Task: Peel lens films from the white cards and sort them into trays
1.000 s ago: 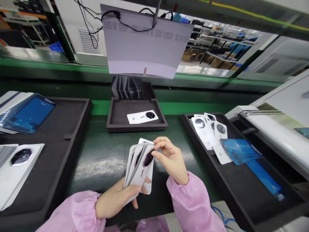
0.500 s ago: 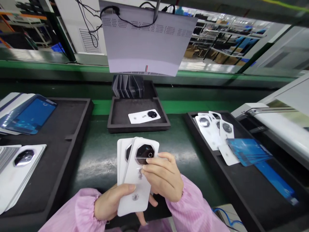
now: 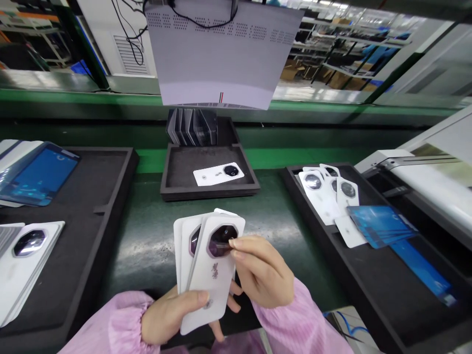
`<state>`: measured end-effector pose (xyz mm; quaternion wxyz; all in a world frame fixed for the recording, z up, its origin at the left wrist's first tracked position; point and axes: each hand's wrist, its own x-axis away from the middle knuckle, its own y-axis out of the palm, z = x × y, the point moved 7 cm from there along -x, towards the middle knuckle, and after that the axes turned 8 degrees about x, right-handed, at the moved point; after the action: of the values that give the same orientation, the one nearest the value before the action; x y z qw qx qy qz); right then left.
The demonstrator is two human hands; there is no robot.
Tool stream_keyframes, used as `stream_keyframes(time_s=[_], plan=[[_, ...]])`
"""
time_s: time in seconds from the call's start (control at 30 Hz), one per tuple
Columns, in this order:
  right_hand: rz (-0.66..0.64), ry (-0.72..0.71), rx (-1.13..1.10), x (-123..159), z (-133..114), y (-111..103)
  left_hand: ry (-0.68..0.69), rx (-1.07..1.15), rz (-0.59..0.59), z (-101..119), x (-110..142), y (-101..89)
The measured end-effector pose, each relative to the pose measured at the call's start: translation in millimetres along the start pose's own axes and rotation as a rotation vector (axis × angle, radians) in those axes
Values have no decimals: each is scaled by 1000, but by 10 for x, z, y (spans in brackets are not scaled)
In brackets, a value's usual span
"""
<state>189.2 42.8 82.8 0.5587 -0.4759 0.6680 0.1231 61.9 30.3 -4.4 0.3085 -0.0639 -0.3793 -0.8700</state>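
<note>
My left hand (image 3: pixel 177 310) grips a fanned stack of white phone back panels (image 3: pixel 206 295), its thumb on the front panel and its fingers behind. Each visible dark camera window (image 3: pixel 220 238) has many sides, and dark lettering marks the front panel. At the right edge of that window, my right hand (image 3: pixel 263 268) pinches with thumb and forefinger. Something thin and dark seems to be between the fingertips, too small to name. A white edge (image 3: pixel 225 212) shows behind the top of the stack. One more white phone back panel (image 3: pixel 212 175) lies in the middle black tray (image 3: pixel 177 191).
At left, a black tray (image 3: pixel 123 169) carries white panels (image 3: pixel 22 268) and blue sheets (image 3: pixel 40 172). The right black tray (image 3: pixel 354 275) holds white panels (image 3: pixel 320 196) and blue films (image 3: pixel 381 223). Dark sheets (image 3: pixel 191 128) stand beneath a hanging white board (image 3: pixel 224 59).
My right hand has drawn slightly to the right, from fingers laid over the camera window to a pinch at its edge. The panels in my left hand are fanned a little wider.
</note>
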Motion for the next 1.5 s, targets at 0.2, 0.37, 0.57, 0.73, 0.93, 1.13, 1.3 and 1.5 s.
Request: stream_keyframes(time_s=[0.2, 0.37, 0.57, 0.73, 0.93, 1.13, 1.3, 1.5], plan=[[39, 133, 209, -34, 42, 14, 25, -52, 12, 36, -10, 13], [-21, 149, 331, -43, 73, 39, 43, -63, 9, 49, -19, 9], [-62, 102, 372, -33, 76, 53, 52, -40, 1, 65, -22, 28], [-33, 105, 402, -22, 80, 36, 38, 52, -18, -6, -15, -5], [-22, 116, 384, -19, 81, 35, 44, 65, -23, -22, -10, -15], [65, 146, 351, -3, 93, 7, 6, 168, -76, -38, -19, 38], [91, 149, 301, 30, 113, -7, 1, 218, -101, 4, -37, 80], [74, 299, 140, 93, 247, -24, 10, 202, -106, 26, -25, 87]])
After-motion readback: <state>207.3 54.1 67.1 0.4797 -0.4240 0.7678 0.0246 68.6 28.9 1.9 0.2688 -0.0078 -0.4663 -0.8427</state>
